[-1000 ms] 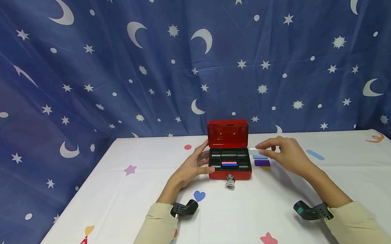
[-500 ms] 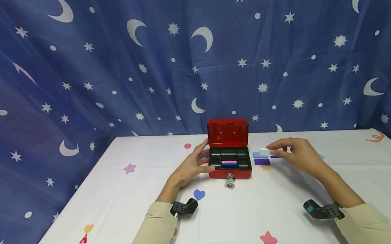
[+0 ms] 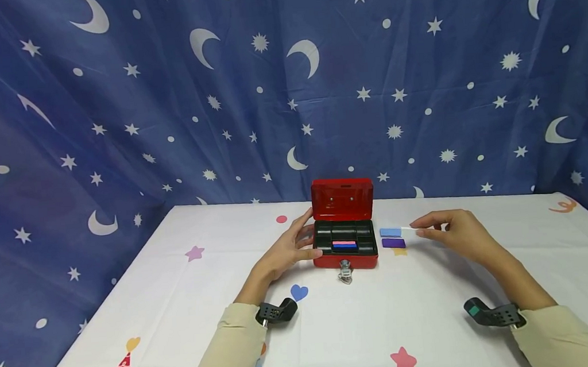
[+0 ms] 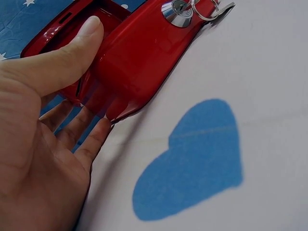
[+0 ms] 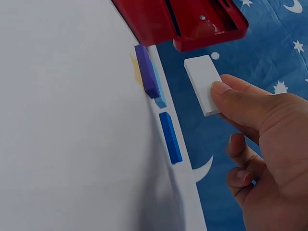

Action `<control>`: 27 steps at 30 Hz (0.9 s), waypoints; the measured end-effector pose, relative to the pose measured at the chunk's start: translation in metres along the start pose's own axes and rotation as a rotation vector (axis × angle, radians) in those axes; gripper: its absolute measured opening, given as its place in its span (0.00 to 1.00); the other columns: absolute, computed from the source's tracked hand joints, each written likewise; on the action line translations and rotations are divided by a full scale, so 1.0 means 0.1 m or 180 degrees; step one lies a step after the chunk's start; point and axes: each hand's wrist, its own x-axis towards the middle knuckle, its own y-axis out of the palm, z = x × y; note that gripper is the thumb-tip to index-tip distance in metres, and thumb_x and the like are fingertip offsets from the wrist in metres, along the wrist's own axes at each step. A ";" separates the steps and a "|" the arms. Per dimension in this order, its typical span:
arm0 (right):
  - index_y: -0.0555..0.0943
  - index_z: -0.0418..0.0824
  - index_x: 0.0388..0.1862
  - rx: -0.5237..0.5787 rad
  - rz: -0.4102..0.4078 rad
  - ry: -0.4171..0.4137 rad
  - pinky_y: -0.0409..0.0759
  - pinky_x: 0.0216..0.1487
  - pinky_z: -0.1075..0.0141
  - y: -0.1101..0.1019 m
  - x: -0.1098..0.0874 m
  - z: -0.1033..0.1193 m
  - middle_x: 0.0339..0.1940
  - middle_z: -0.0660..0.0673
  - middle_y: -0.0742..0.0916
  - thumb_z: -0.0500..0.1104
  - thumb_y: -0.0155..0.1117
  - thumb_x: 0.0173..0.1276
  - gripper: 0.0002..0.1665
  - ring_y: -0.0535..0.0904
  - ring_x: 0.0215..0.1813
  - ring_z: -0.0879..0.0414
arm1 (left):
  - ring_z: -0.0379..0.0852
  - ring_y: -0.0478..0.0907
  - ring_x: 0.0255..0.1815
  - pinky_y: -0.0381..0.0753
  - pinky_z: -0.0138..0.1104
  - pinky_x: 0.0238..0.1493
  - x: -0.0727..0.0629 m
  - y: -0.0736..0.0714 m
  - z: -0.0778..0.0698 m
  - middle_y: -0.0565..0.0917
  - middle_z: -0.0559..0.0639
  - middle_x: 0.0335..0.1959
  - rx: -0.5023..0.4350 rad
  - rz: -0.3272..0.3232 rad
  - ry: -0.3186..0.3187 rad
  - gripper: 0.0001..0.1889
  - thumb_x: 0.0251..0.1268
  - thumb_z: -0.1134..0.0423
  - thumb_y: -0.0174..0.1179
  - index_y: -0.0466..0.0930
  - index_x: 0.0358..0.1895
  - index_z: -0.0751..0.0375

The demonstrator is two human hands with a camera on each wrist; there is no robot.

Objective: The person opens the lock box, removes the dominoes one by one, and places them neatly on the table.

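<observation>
A red cash box (image 3: 323, 264) with a black compartment tray (image 3: 327, 231) stands with its lid up. My left hand (image 3: 289, 250) rests against its left side, thumb at the front rim and fingers fairly straight along the wall. Pink and blue blocks (image 3: 345, 244) lie in the tray's front middle compartment. To the right, my right hand (image 3: 450, 233) pinches a flat white rectangular block (image 5: 199, 79) between thumb and fingers, above the table. Near it are a purple block (image 3: 394, 243), a light blue block (image 3: 390, 232) and a darker blue block (image 5: 171, 138), the last hidden in the head view.
Keys (image 3: 346, 277) hang from the lock at the box front. A white tablecloth (image 3: 357, 328) with printed shapes covers the table. Behind it hangs a dark blue curtain (image 3: 247, 118) with moons and stars.
My right hand has moved right, carrying the white block away from beside the box to the right of the light blue block. The left hand has stayed at the box.
</observation>
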 end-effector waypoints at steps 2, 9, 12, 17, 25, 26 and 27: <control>0.88 0.46 0.43 -0.0021 0.0016 -0.0014 0.67 0.21 0.68 -0.01 -0.01 -0.04 0.31 0.50 0.84 0.43 0.72 0.59 0.12 0.70 0.31 0.52 | 0.58 0.61 0.69 0.68 0.47 0.64 0.00 0.00 0.00 0.54 0.51 0.74 0.0002 -0.0008 -0.0008 0.51 0.53 0.71 0.68 0.49 0.76 0.36; 0.88 0.46 0.43 -0.0106 0.0080 0.0016 0.72 0.29 0.68 -0.02 -0.03 -0.17 0.37 0.49 0.87 0.43 0.71 0.60 0.11 0.73 0.35 0.53 | 0.58 0.61 0.69 0.68 0.48 0.63 0.00 -0.01 0.01 0.54 0.52 0.74 0.0014 -0.0013 -0.0012 0.51 0.53 0.70 0.68 0.49 0.76 0.36; 0.88 0.45 0.44 -0.0095 0.0134 0.0068 0.73 0.31 0.67 -0.02 -0.03 -0.21 0.38 0.48 0.87 0.43 0.70 0.61 0.11 0.74 0.38 0.52 | 0.58 0.61 0.69 0.68 0.49 0.63 0.00 -0.01 0.00 0.54 0.52 0.74 0.0011 -0.0010 -0.0012 0.51 0.53 0.70 0.68 0.48 0.76 0.35; 0.88 0.46 0.43 -0.0065 0.0203 0.0163 0.72 0.31 0.66 0.00 -0.04 -0.24 0.38 0.48 0.87 0.43 0.70 0.61 0.11 0.73 0.39 0.51 | 0.59 0.61 0.69 0.68 0.49 0.64 0.00 -0.01 0.00 0.54 0.52 0.74 0.0002 -0.0010 -0.0014 0.51 0.53 0.70 0.68 0.48 0.76 0.36; 0.88 0.46 0.42 -0.0075 0.0240 0.0158 0.72 0.32 0.66 0.03 -0.05 -0.28 0.36 0.49 0.87 0.43 0.70 0.61 0.10 0.73 0.38 0.51 | 0.58 0.61 0.69 0.68 0.49 0.64 -0.01 0.00 -0.01 0.54 0.52 0.74 -0.0006 -0.0009 -0.0011 0.51 0.52 0.70 0.68 0.48 0.76 0.36; 0.88 0.46 0.42 -0.0078 0.0244 0.0146 0.72 0.33 0.66 0.03 -0.05 -0.29 0.36 0.50 0.87 0.43 0.70 0.61 0.10 0.73 0.38 0.51 | 0.58 0.61 0.69 0.68 0.49 0.64 -0.01 0.00 -0.01 0.54 0.51 0.74 0.0001 -0.0013 -0.0016 0.51 0.52 0.70 0.69 0.48 0.76 0.35; 0.88 0.45 0.42 -0.0082 0.0246 0.0146 0.73 0.33 0.66 0.04 -0.06 -0.29 0.36 0.50 0.87 0.42 0.70 0.61 0.10 0.74 0.38 0.51 | 0.58 0.61 0.69 0.68 0.49 0.64 -0.01 0.00 -0.01 0.54 0.51 0.74 -0.0002 -0.0015 -0.0018 0.51 0.52 0.70 0.69 0.49 0.76 0.35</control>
